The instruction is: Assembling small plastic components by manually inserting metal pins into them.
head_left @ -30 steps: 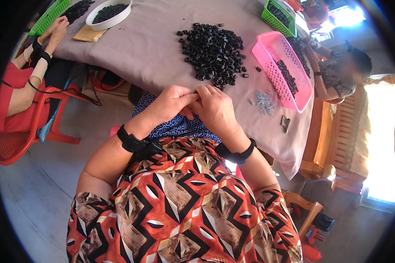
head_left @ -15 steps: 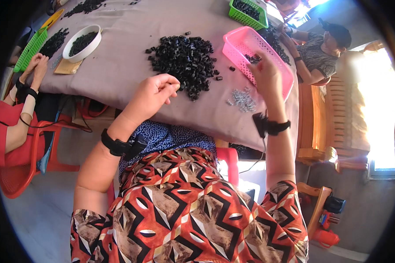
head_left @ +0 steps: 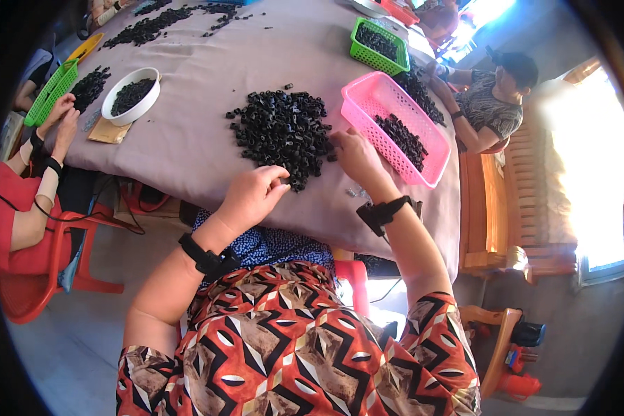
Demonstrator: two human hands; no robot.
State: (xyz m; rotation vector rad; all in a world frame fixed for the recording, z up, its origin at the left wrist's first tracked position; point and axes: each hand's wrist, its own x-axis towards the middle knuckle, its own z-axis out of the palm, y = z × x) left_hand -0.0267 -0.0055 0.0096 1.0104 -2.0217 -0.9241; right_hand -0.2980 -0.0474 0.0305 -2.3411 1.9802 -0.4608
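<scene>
Clearly wearer's two hands (head_left: 255, 195) by one black pile (head_left: 279, 130).

Desk (head_left: 194, 149) covered by mauve-grey cloth (head_left: 187, 69); black pieces (head_left: 281, 128) heaped; pink basket (head_left: 413, 113) set at heap's three o'clock, metal bits (head_left: 356, 192) scattered at four.

- A loose patterned top (head_left: 291, 347) covers the torso, with red-orange, brown, black and cream zigzags, diamonds and pointed ovals.
- Its 2 short sleeves (head_left: 433, 340) repeat the print and leave both forearms bare.
- The left hand (head_left: 254, 194) and right hand (head_left: 359, 161) are bare.
- 1 black band with a dark, blocky attachment circles each wrist: left wristband (head_left: 200, 254), right wristband (head_left: 390, 211).
- Below the top shows a blue garment (head_left: 260, 248) with small white specks.
</scene>
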